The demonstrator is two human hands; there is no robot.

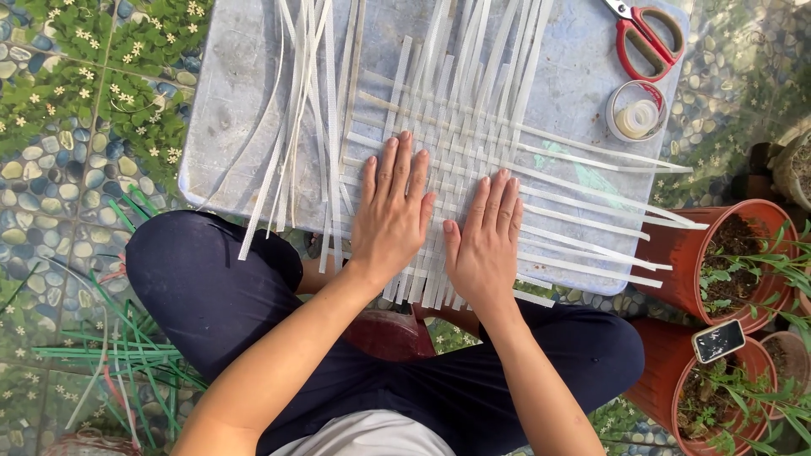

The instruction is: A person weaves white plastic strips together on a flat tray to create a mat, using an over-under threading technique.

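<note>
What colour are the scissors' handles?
Red, on the metal scissors at the table's far corner, head view.

Far ends of the white strips (439,51) run off the top edge, lengths not visible. Woven mat (473,160) partly hidden under the left hand (390,221) and right hand (483,245); weave pattern beneath both palms can't be seen. Red scissors (646,38) cut by the top edge, blade tips out of view. Table (228,110) far edge cropped; legs hidden. Right-side plant pots (718,253) cut by the right and bottom edges. Dark flat card-like object (718,340) on the near pot, too small to identify. Green strips (127,355) at near left partly hidden behind the knee. Red object (389,333) under the table mostly hidden.
</note>
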